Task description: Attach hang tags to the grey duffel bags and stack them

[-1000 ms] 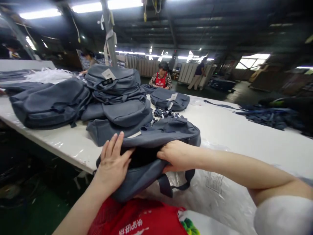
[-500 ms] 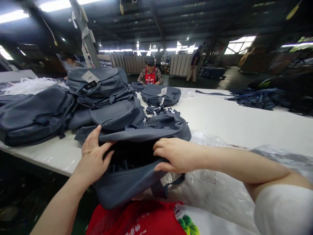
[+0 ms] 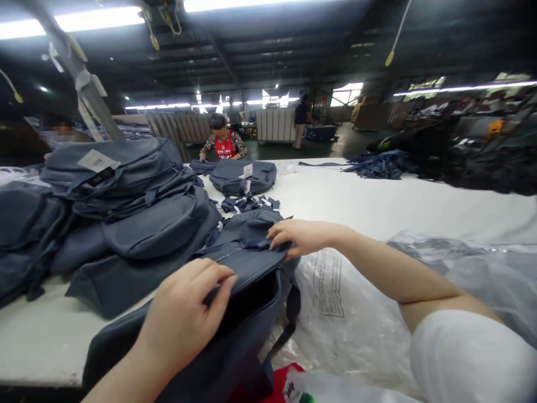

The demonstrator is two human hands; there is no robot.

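A dark blue backpack (image 3: 260, 330) lies in front of me on the table with its mouth gaping; the inside is black with shadow. My left hand (image 3: 188, 308) is at the near left of the opening, thumb and forefinger closed together at the upper rim. What exactly lies between those fingertips is hidden. My right hand (image 3: 300, 235) grips the far right edge of the backpack's top panel, fingers bent over the fabric. A dark strap (image 3: 289, 319) hangs down the backpack's right side.
Blue backpacks (image 3: 159, 224) are piled at the left, one with a white tag (image 3: 98, 160). Another tagged backpack (image 3: 243, 176) lies farther back, near small strap pieces (image 3: 247, 202). Clear plastic bags (image 3: 348, 313) cover the right. A person in a red apron (image 3: 224, 146) works across the white table (image 3: 335, 193).
My view has swung right. The backpack has turned and its mouth has narrowed. My right hand has gone from inside the opening to the top panel; my left hand has closed at the rim.
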